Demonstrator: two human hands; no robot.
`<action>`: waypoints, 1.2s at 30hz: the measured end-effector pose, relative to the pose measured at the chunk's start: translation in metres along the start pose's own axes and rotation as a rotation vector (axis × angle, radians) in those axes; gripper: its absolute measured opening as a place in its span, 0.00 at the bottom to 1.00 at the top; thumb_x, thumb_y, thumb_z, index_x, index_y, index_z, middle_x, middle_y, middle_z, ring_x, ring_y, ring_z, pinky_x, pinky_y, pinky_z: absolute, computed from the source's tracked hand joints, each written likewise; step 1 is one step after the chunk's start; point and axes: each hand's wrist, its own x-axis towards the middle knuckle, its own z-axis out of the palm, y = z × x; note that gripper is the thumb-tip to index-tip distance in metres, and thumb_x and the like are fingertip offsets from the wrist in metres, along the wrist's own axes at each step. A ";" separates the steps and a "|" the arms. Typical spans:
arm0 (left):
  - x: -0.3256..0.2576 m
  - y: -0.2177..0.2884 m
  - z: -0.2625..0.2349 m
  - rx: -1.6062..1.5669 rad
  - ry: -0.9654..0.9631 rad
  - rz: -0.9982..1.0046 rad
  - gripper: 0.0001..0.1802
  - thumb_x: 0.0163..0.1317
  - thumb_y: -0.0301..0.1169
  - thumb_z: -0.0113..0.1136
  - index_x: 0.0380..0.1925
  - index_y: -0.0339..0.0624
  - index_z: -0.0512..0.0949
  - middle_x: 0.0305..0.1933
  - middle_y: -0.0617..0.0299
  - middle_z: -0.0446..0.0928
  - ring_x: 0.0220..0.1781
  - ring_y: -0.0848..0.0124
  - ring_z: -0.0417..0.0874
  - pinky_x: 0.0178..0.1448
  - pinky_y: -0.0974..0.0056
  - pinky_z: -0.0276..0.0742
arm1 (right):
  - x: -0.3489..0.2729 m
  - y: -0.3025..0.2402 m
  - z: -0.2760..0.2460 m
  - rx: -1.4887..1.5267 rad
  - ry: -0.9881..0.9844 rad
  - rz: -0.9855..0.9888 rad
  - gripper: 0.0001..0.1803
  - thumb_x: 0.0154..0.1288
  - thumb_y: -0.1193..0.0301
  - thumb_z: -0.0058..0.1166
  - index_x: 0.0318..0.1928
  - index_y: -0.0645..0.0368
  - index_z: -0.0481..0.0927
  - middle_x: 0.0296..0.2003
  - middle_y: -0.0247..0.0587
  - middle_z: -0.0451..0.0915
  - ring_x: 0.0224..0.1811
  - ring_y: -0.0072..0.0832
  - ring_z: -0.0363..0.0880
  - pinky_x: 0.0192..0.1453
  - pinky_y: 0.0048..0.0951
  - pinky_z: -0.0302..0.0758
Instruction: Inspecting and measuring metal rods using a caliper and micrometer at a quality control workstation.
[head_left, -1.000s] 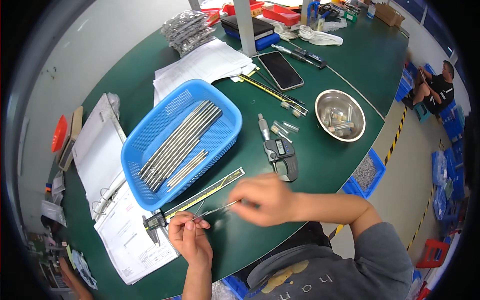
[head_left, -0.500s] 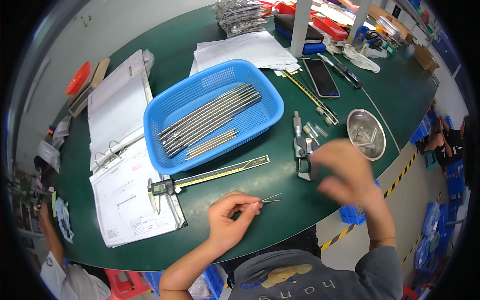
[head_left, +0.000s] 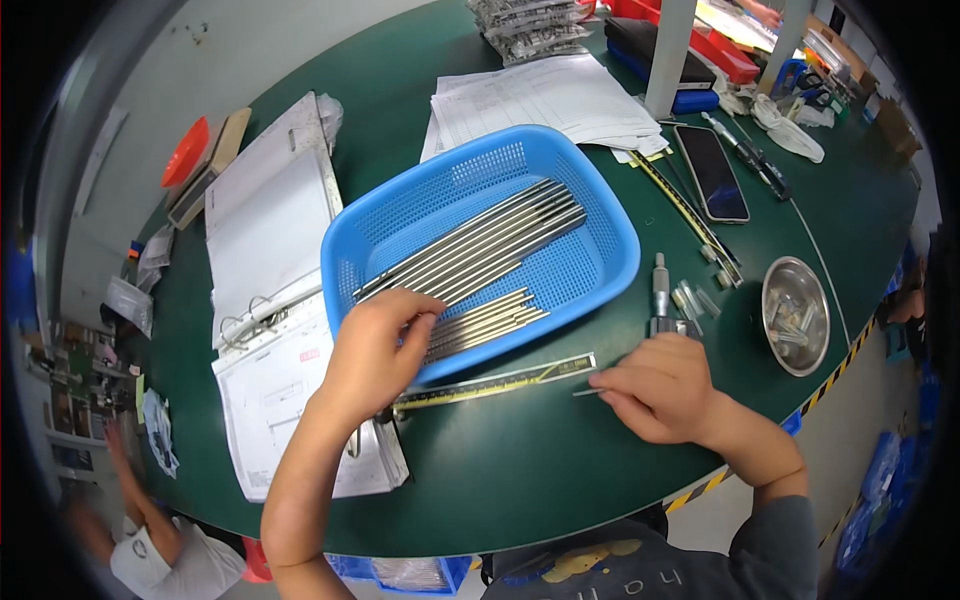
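My left hand reaches over the front-left rim of the blue perforated basket, fingers curled at the left ends of the short metal rods. Whatever sits between its fingertips is hidden. Longer steel rods lie side by side behind them. Above the table's front part, my right hand pinches a thin metal pin, its end poking out to the left. Just behind that hand is a micrometer, its lower part covered. The digital caliper lies before the basket, its display end hidden by my left arm.
An open ring binder lies left of the basket, loose papers behind it. On the right are a phone, small clear tubes and a metal bowl of similar pieces. A co-worker's arm shows at far left.
My left hand has moved from the table front up and left into the basket. My right hand has come down from beside the micrometer and now holds a thin pin. The view has shifted.
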 end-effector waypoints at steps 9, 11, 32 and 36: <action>0.031 0.011 0.010 0.168 -0.243 0.108 0.13 0.47 0.23 0.56 0.36 0.31 0.75 0.31 0.47 0.75 0.33 0.53 0.76 0.38 0.58 0.72 | -0.009 0.018 -0.004 0.084 -0.044 0.091 0.12 0.39 0.75 0.60 0.31 0.56 0.79 0.19 0.28 0.70 0.15 0.21 0.67 0.17 0.22 0.58; 0.035 0.005 0.016 0.195 -0.217 0.165 0.14 0.45 0.21 0.57 0.36 0.32 0.75 0.31 0.49 0.76 0.31 0.55 0.77 0.36 0.59 0.73 | -0.011 0.021 -0.004 0.098 -0.049 0.114 0.13 0.39 0.75 0.60 0.31 0.55 0.79 0.19 0.28 0.70 0.15 0.20 0.66 0.17 0.21 0.58; 0.043 0.024 0.021 0.205 -0.632 -0.068 0.23 0.34 0.36 0.65 0.26 0.30 0.71 0.28 0.50 0.68 0.29 0.54 0.72 0.34 0.58 0.70 | -0.012 0.024 0.001 0.105 0.018 0.141 0.12 0.37 0.75 0.59 0.29 0.55 0.79 0.18 0.26 0.68 0.14 0.19 0.63 0.18 0.19 0.56; 0.040 0.026 0.023 0.181 -0.621 -0.115 0.18 0.33 0.33 0.64 0.24 0.32 0.72 0.26 0.49 0.69 0.28 0.52 0.74 0.33 0.57 0.71 | -0.010 0.020 -0.004 0.063 0.033 0.107 0.12 0.38 0.75 0.58 0.30 0.55 0.79 0.18 0.27 0.67 0.14 0.19 0.62 0.17 0.20 0.56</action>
